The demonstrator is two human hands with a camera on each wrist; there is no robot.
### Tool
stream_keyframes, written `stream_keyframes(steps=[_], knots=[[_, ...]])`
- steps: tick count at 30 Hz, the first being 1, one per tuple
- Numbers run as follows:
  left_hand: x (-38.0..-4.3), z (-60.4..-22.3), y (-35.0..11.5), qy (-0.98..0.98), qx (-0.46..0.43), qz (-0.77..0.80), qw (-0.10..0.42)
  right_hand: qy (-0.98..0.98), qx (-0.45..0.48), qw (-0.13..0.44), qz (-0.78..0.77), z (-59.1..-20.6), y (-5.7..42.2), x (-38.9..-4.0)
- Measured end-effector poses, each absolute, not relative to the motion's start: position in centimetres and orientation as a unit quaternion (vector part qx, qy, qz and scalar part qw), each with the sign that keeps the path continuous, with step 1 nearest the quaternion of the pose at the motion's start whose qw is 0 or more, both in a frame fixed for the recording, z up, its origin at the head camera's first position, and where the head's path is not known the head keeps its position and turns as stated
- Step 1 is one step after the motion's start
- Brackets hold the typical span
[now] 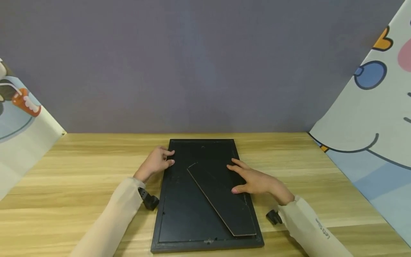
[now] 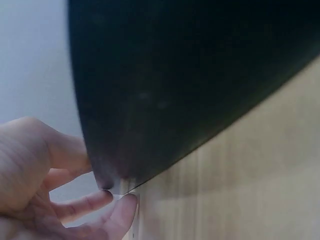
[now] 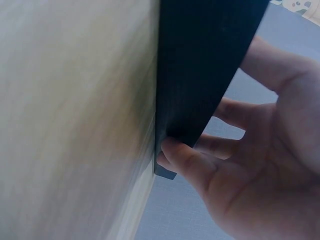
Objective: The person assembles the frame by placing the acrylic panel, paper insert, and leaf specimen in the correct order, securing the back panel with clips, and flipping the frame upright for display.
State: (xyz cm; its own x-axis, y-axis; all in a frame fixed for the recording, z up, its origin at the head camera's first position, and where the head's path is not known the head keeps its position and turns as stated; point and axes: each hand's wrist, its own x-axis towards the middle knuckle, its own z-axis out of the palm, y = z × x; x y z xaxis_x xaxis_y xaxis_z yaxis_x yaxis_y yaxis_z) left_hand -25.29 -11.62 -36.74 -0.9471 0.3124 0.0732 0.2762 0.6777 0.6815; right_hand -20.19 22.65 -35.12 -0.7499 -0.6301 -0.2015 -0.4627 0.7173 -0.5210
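Observation:
A black picture frame (image 1: 187, 200) lies back side up on the wooden table, its long sides running away from me. On its back, a slanted easel-stand flap (image 1: 221, 200) lies nearly flat. My left hand (image 1: 156, 161) rests at the frame's far left edge, thumb and a finger over the rim. In the left wrist view, lower fingers (image 2: 122, 217) reach to the edge by the tabletop. Across from it, my right hand (image 1: 257, 179) touches the right edge with spread fingers, thumb on the flap side. The right wrist view shows fingers (image 3: 187, 157) against the frame's side wall (image 3: 200, 55).
The wooden table (image 1: 80, 185) extends to both sides of the frame. A grey wall (image 1: 192, 71) stands behind it. Cartoon-printed panels (image 1: 363, 125) flank the table on the left and right. A small black camera (image 1: 149, 200) sits on each wrist.

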Motion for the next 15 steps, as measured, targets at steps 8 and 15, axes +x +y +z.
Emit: stream_keyframes(steps=[8,15], knots=[[-25.18,-36.71,-11.6,0.92,0.155,0.359,0.024,0.909,-0.291,0.187,-0.231,-35.13,22.72,-20.22],[-24.74,-37.1,-11.86,0.912,0.156,0.377,0.029,0.909,-0.288,0.191,-0.235,-34.98,22.71,-20.25]])
